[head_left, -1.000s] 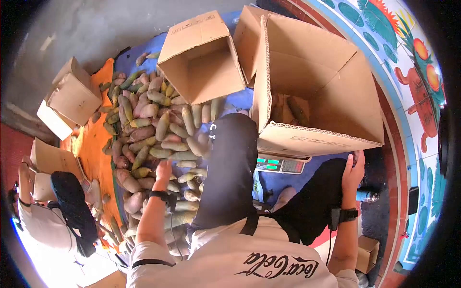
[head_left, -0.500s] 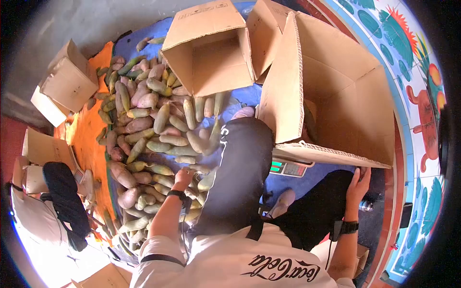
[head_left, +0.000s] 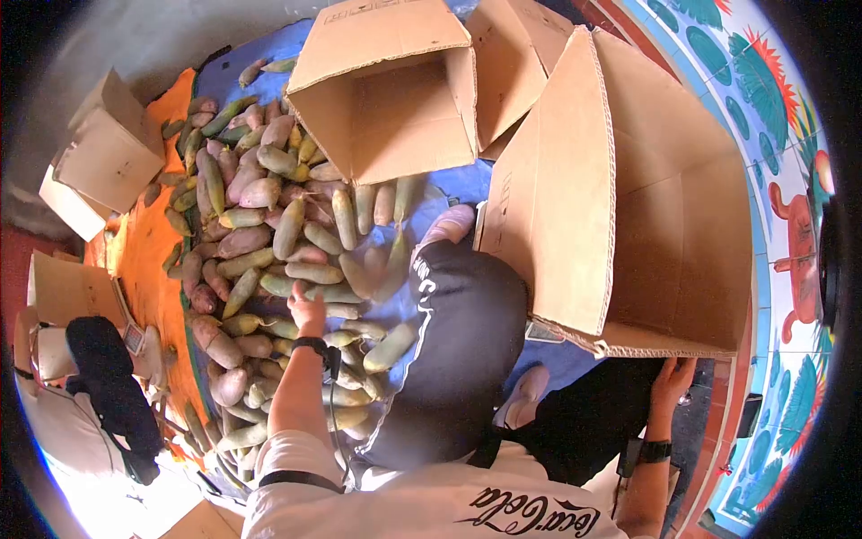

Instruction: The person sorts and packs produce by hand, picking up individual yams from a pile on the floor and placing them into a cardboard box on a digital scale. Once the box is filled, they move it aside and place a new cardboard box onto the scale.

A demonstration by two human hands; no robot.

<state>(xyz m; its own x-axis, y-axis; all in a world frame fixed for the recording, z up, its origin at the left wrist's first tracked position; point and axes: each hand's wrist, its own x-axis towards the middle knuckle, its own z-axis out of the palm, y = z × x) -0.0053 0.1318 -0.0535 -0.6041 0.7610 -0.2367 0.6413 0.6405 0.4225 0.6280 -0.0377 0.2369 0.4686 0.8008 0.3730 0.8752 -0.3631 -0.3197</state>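
Note:
My left hand (head_left: 308, 312) reaches into a big pile of long green and purplish fruits (head_left: 260, 225) spread on a blue and orange sheet, fingers down on one pale green fruit; the grip itself is hidden. My right hand (head_left: 672, 377) rests by my black-trousered right knee, under the lower edge of a large open cardboard box (head_left: 646, 225), fingers spread, holding nothing. A second open box (head_left: 395, 99) lies on its side at the far edge of the pile.
Another person in white and black crouches at the left (head_left: 90, 395). More cardboard boxes (head_left: 99, 162) stand at the far left. A painted tile wall (head_left: 772, 99) runs along the right. My left knee (head_left: 467, 332) sits between pile and big box.
The view has tilted, and the big box now looms closer and hides the scale beneath it. My left hand has shifted slightly further into the pile. My right hand stays near the knee.

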